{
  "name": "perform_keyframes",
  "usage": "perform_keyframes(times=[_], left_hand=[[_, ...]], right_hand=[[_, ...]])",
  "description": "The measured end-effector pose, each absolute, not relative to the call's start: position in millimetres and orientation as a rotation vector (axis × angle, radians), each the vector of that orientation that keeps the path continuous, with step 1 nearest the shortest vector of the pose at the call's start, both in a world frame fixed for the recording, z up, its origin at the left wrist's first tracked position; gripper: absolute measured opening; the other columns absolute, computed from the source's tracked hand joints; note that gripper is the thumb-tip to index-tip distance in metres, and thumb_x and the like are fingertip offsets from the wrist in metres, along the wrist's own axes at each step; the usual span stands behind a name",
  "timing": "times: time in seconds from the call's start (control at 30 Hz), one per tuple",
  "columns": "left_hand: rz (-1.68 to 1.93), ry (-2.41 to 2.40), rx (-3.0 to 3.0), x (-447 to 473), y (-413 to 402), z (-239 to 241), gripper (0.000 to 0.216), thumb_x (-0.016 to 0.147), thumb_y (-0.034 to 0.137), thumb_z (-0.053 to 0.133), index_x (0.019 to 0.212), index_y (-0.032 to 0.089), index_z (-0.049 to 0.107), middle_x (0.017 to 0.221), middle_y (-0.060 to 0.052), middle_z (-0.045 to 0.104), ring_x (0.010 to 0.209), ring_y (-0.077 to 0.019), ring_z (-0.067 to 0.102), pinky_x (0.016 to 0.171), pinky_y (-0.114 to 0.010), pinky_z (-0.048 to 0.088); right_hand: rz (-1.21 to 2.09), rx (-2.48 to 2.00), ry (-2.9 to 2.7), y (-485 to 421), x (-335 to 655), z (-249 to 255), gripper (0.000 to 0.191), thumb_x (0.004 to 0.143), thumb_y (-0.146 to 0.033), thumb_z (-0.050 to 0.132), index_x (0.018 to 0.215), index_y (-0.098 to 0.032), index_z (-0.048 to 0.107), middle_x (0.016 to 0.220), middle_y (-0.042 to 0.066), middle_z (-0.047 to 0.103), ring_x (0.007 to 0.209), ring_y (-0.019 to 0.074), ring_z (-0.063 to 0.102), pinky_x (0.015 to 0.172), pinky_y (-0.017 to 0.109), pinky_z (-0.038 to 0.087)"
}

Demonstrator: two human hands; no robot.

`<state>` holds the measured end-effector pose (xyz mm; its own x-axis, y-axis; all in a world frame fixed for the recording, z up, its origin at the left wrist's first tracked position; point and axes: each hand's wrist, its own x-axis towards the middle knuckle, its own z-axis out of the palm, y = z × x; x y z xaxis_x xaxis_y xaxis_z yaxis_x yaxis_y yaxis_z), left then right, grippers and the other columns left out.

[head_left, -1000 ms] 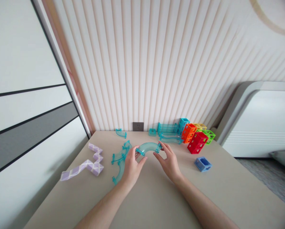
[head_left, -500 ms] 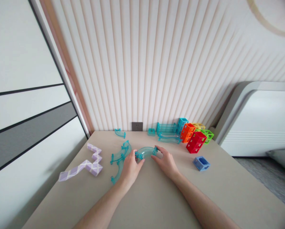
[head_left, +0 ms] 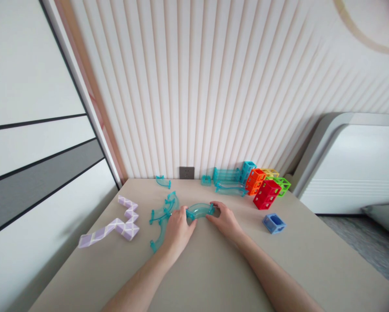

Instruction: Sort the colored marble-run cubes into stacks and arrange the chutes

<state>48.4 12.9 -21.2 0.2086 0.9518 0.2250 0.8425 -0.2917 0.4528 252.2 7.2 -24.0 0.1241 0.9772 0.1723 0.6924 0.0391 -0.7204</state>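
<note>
A clear teal curved tube piece (head_left: 199, 210) lies on the beige table (head_left: 214, 268) between my two hands. My left hand (head_left: 178, 229) pinches its left end. My right hand (head_left: 225, 219) grips its right end with curled fingers. Just left of my left hand lie several loose teal curved track pieces (head_left: 161, 216), touching one another.
A lilac folding snake toy (head_left: 111, 225) lies at the left. At the back right stand stacked cube frames in red (head_left: 266, 193), orange, green, yellow and teal, with teal track pieces (head_left: 228, 182) beside them. A single blue cube (head_left: 274, 222) sits alone. A wall socket (head_left: 187, 172) is behind.
Both hands have lowered the curved tube from a raised hold down onto the table top, keeping hold of its ends.
</note>
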Motion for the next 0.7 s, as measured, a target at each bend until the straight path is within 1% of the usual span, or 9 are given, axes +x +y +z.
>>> perform_keyframes(times=[0.13, 0.3, 0.5, 0.7], left_hand=[[0.700, 1.710, 2.313, 47, 14, -24, 0.036, 0.086, 0.029, 0.065, 0.117, 0.012, 0.060, 0.103, -0.013, 0.072, 0.105, -0.0290, 0.065, 0.091, -0.037, 0.050], [0.779, 1.682, 2.355, 47, 17, -34, 0.041, 0.087, 0.029, 0.064, 0.123, 0.010, 0.058, 0.108, -0.014, 0.071, 0.106, -0.0294, 0.065, 0.094, -0.039, 0.051], [0.883, 1.659, 2.324, 48, 21, -48, 0.046, 0.085, 0.026, 0.064, 0.126, 0.008, 0.055, 0.111, -0.017, 0.070, 0.108, -0.0307, 0.066, 0.095, -0.043, 0.053], [1.021, 1.615, 2.332, 48, 23, -57, 0.044, 0.085, 0.023, 0.063, 0.126, 0.011, 0.053, 0.111, -0.015, 0.069, 0.107, -0.0297, 0.067, 0.095, -0.044, 0.054]], right_hand=[[0.538, -1.733, -1.626, 9, 254, -25, 0.043, 0.072, -0.025, 0.073, 0.114, -0.018, 0.065, 0.115, 0.012, 0.072, 0.109, 0.0280, 0.067, 0.095, 0.039, 0.051], [0.528, -1.735, -1.643, 9, 255, -27, 0.043, 0.072, -0.026, 0.072, 0.114, -0.016, 0.066, 0.113, 0.013, 0.072, 0.108, 0.0282, 0.067, 0.094, 0.037, 0.051], [0.508, -1.742, -1.664, 9, 256, -28, 0.045, 0.073, -0.026, 0.072, 0.117, -0.016, 0.066, 0.110, 0.011, 0.072, 0.105, 0.0277, 0.067, 0.093, 0.038, 0.050], [0.483, -1.763, -1.705, 8, 254, -25, 0.045, 0.074, -0.025, 0.072, 0.117, -0.015, 0.066, 0.111, 0.012, 0.071, 0.104, 0.0274, 0.066, 0.093, 0.037, 0.050]])
